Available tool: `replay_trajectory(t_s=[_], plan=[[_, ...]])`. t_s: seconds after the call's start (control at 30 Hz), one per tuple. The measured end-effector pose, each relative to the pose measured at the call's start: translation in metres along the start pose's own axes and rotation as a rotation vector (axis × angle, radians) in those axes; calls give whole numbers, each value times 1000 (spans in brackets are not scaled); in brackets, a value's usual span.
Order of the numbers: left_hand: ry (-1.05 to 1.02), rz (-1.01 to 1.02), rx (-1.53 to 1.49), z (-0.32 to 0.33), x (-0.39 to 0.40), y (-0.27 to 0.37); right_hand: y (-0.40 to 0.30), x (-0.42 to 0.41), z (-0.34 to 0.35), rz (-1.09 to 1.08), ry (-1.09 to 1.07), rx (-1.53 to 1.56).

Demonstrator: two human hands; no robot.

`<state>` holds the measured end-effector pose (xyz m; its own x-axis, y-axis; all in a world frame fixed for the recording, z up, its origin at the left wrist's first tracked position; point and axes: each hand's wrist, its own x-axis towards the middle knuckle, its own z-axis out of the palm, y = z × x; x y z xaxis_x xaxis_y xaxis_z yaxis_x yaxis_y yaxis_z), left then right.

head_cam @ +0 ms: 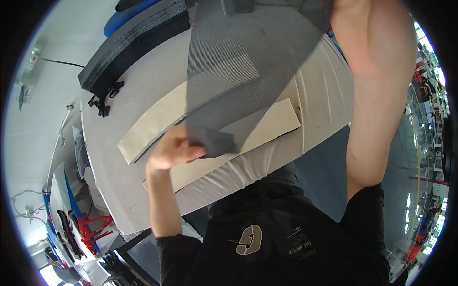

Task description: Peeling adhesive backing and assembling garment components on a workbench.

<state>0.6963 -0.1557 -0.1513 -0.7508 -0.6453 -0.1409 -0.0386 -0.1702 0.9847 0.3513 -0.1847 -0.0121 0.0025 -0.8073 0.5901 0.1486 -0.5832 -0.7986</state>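
A sheer dark mesh sheet (229,89) is held up in front of me, its upper part running past the top of the view. My left hand (175,148) pinches its lower left corner, where the material looks darker and doubled. My right arm reaches up along the right side, and its hand is out of view. Through and around the mesh I see two long cream panels on the table: a farther one (154,121) with a grey layer along its edge, and a nearer one (279,118) by the table's front edge.
A cloth-covered table (107,171) fills the middle. At its far left lies a thick stack of black sheets (139,43), with black straps (102,103) beside it and a blue item (123,18) behind. Red strips (93,228) hang at lower left.
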Motion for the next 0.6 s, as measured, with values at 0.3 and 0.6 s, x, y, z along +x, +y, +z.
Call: replay_trajectory(t_s=[0.3,0.6], plan=[[247,23,83,-3,-96,14,73,-153,-2,573,317,-437],[392,-659,321,3,-60,-26,140,-205,-22,563,193,-716]])
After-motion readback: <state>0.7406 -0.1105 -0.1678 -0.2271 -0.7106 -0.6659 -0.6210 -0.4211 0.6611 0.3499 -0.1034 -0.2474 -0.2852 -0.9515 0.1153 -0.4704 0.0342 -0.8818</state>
